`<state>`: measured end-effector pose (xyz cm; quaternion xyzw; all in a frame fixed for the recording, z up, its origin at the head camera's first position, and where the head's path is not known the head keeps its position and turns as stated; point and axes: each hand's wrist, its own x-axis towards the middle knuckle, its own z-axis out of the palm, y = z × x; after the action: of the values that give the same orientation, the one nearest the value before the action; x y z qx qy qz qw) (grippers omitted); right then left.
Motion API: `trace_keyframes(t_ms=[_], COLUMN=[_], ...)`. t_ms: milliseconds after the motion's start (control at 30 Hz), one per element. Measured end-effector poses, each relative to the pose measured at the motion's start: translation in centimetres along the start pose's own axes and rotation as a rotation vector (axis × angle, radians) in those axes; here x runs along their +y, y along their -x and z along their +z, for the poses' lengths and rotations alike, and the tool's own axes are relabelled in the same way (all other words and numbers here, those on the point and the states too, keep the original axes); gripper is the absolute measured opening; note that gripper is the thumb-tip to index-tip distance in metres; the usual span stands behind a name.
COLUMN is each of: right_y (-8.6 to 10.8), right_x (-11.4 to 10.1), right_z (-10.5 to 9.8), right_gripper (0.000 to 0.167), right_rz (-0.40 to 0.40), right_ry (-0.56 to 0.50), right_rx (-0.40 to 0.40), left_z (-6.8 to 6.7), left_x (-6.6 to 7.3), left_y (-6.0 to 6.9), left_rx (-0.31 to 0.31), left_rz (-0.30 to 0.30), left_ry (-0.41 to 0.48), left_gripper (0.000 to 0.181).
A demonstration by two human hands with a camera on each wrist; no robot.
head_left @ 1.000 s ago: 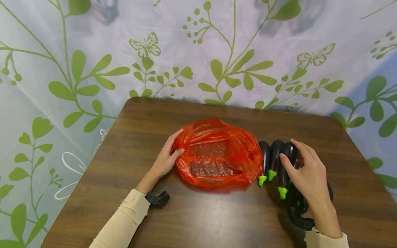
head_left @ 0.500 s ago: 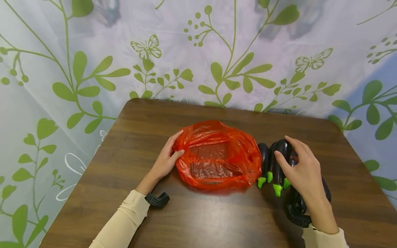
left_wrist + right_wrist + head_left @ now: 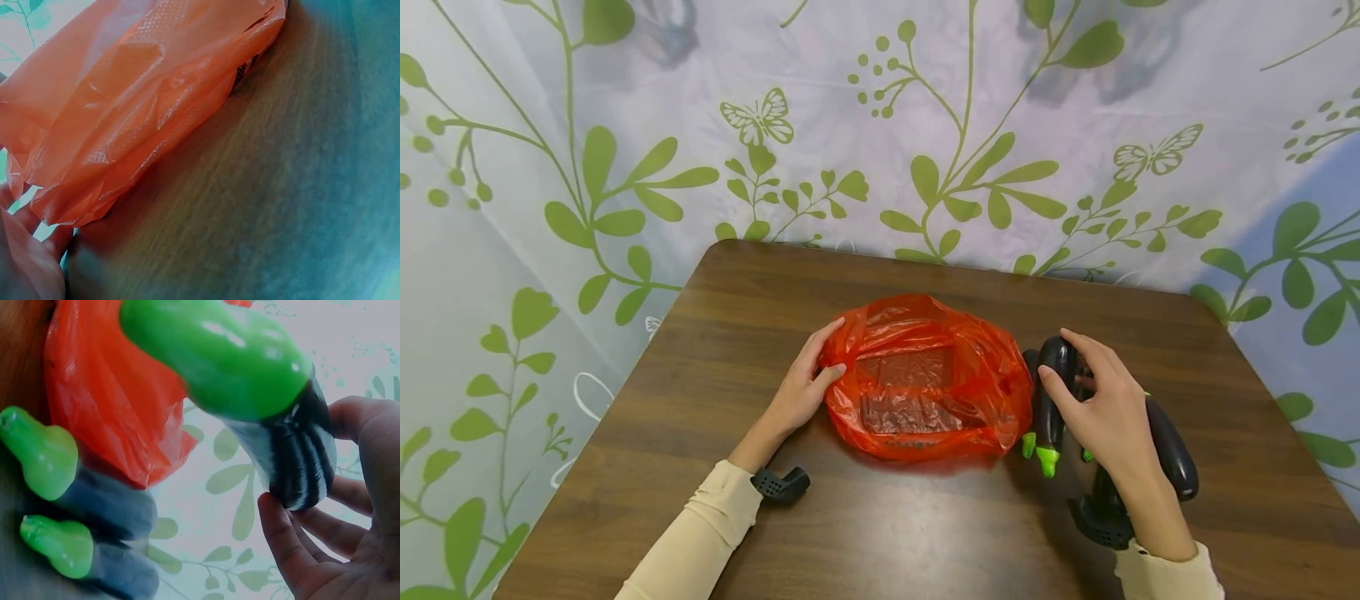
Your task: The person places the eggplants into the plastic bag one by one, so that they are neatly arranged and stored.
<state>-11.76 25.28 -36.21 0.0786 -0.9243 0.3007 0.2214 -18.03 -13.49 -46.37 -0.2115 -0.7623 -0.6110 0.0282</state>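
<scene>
A red plastic bag [image 3: 992, 387] stands with its mouth open on the wooden table. My left hand [image 3: 800, 390] holds its left rim, thumb on the mouth side and fingers outside. To the right of the bag, my right hand [image 3: 1108, 412] grips a dark eggplant [image 3: 1055, 404] between thumb and fingers, its green stem end toward me. The right wrist view shows this eggplant [image 3: 250, 381] raised off the table. Two more eggplants lie below it there, one nearer [image 3: 109, 497] and one lower [image 3: 122, 565]. The hand partly hides them in the head view.
Another eggplant [image 3: 1172, 450] lies beyond my right wrist. Each wrist wears a black device, on the left [image 3: 781, 484] and on the right [image 3: 1101, 521]. The brown table [image 3: 880, 533] ends at the back against a leaf-patterned curtain [image 3: 820, 125].
My right hand has moved left with the eggplant, lifting it off the others toward the bag's right side. The left hand and the bag have stayed in place.
</scene>
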Motion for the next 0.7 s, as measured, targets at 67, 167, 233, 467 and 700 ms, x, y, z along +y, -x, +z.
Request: trace_keyframes(t_ms=[67, 167, 233, 467, 700], right_y=[-0.1, -0.3, -0.5, -1.2, -2.0], right_x=[-0.2, -0.5, -0.7, -1.6, -2.5], right_z=[0.1, 0.3, 0.5, 1.0, 1.9], right_gripper=[0.059, 0.058, 0.058, 0.058, 0.058], right_rz=[0.000, -0.003, -0.010, -0.045, -0.068], right_ry=[-0.003, -0.006, -0.013, -0.031, -0.031], right_rx=[-0.004, -0.007, -0.006, -0.020, -0.049], left_z=[0.0, 0.0, 0.0, 0.0, 0.0], left_x=[0.0, 0.0, 0.0, 0.0, -0.1], left_y=[0.0, 0.0, 0.1, 0.1, 0.0], left_rx=[-0.001, -0.003, -0.002, 0.000, -0.001], left_rz=[-0.003, -0.006, -0.006, -0.009, -0.004], left_ry=[-0.004, -0.007, -0.007, -0.006, -0.004], left_gripper=[0.065, 0.065, 0.065, 0.065, 0.065])
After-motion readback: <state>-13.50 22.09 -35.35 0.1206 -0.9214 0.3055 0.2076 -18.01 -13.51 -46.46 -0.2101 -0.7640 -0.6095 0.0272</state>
